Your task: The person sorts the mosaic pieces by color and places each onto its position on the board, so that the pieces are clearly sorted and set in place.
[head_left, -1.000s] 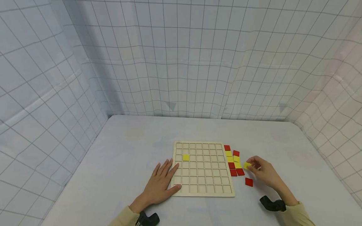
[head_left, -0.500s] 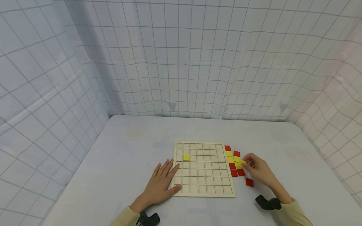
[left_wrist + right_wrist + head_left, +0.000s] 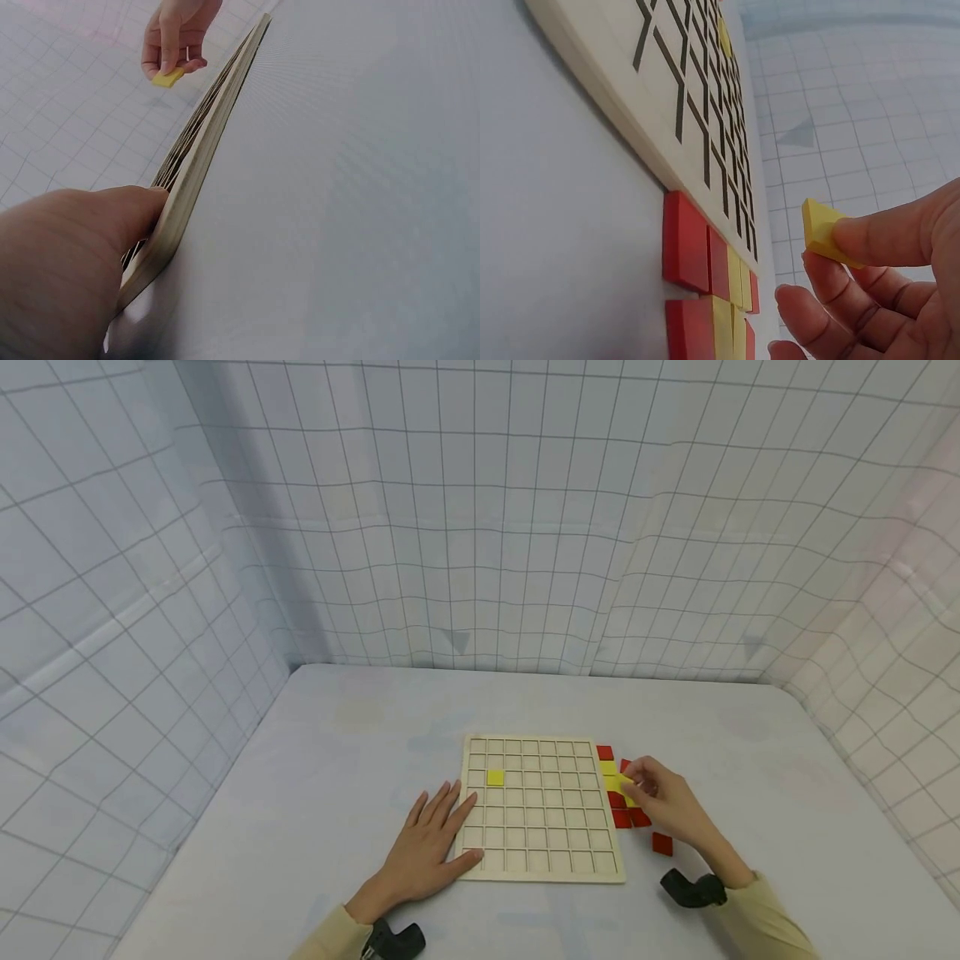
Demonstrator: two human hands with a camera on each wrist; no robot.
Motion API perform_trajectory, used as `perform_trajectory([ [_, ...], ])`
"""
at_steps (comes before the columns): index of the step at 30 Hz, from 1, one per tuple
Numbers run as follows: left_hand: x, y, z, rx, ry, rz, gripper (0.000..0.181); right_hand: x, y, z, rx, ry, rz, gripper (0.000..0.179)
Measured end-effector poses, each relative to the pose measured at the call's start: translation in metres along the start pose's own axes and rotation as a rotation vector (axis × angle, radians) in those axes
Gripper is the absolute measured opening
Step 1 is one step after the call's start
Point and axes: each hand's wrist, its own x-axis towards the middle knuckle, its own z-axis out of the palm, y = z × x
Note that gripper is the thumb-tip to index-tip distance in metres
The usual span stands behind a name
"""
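A pale wooden grid board (image 3: 536,839) lies on the table, with one yellow square tile (image 3: 496,777) set in a cell near its upper left. My left hand (image 3: 427,852) rests spread at the board's left edge, thumb and fingertips over the rim. Between thumb and fingers my right hand (image 3: 667,797) pinches another yellow tile (image 3: 821,231), raised over the loose tiles at the board's right side. In the left wrist view that pinched tile (image 3: 167,77) shows beyond the board's far end.
Red tiles (image 3: 622,819) and yellow tiles (image 3: 607,767) lie in two rough columns along the board's right edge, partly behind the right hand. One red tile (image 3: 662,843) lies apart, nearer me. White gridded curtains (image 3: 480,527) surround the table (image 3: 360,735).
My right hand has moved left and slightly away from me, carrying the pinched yellow tile from beside the loose tiles to over them. The left hand stays in place on the board.
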Motion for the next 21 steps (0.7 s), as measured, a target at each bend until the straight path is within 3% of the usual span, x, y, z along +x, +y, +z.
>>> perform_trajectory([
  [14,0.000,0.000,0.000,0.014,-0.003,0.003,0.073,0.019,-0.014,0.021,0.047,-0.004,-0.227,0.012],
  [21,0.000,0.000,-0.001,0.011,-0.018,0.003,0.073,0.029,-0.026,0.036,0.078,-0.054,-0.264,0.011],
])
